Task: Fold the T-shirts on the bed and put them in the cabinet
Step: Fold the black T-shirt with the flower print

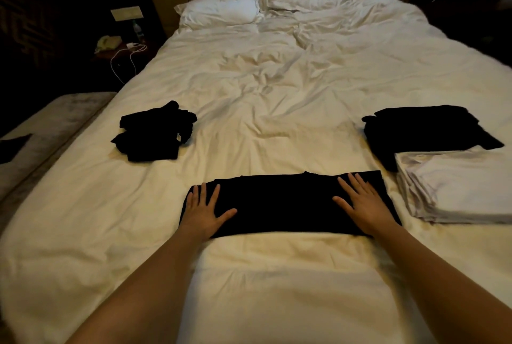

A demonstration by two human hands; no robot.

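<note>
A black T-shirt [282, 202] lies folded into a long flat band across the white bed [263, 89], close to the near edge. My left hand [206, 209] presses flat on its left end with fingers spread. On the right end rests my right hand [365, 204], also flat with straight fingers. A crumpled black T-shirt pile [155, 133] sits on the bed to the left. To the right lies a folded black garment stack [424, 130], and in front of it a stack of folded white T-shirts [465, 188].
Two white pillows [260, 3] lie at the headboard. A dark nightstand [122, 50] with a phone, bottle and white cable stands at the far left. A grey bench [50, 127] runs along the bed's left side. No cabinet is in view.
</note>
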